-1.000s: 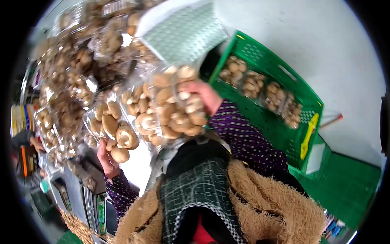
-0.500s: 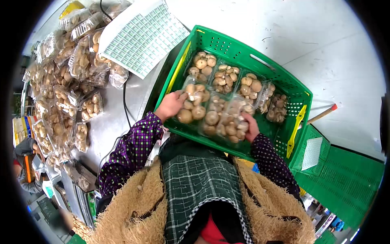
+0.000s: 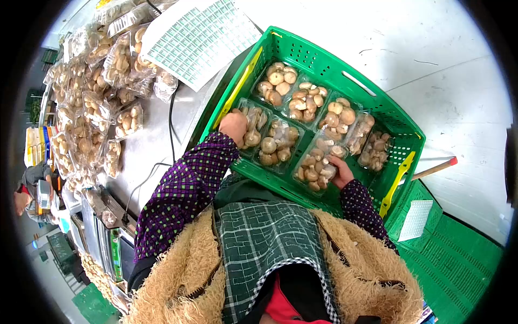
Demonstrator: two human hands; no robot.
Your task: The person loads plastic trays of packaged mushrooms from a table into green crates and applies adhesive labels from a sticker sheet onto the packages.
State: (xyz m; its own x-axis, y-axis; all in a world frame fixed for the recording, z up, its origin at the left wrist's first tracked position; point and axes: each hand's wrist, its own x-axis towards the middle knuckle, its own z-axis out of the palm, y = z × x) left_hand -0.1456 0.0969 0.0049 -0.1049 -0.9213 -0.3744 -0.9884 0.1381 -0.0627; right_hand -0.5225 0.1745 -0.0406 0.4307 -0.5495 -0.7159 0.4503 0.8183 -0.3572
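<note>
In the head view a green plastic crate (image 3: 391, 116) holds several clear packs of brown mushrooms. My left hand (image 3: 233, 128) is closed at the left side of a mushroom pack (image 3: 253, 125), low against the crate's left wall. That pack stands tilted, and its far fingers are partly hidden. My right hand (image 3: 341, 171) grips the right edge of another mushroom pack (image 3: 312, 174) at the near side, thumb on top. Between the two lies a third mushroom pack (image 3: 278, 144). Along the far side sits a row with a mushroom pack (image 3: 278, 81) in the left corner.
On the metal table at left is a heap of wrapped mushroom packs (image 3: 81, 119). A sheet of printed labels (image 3: 199, 40) overlaps the table near the crate. A black cable (image 3: 171, 124) runs down beside it. A red-tipped stick (image 3: 436, 167) lies right. Another person (image 3: 40, 194) is at far left.
My left hand has moved left and its mushroom pack now sits tilted against the crate wall. The right hand's pack lies lower and flatter. The view has shifted slightly.
</note>
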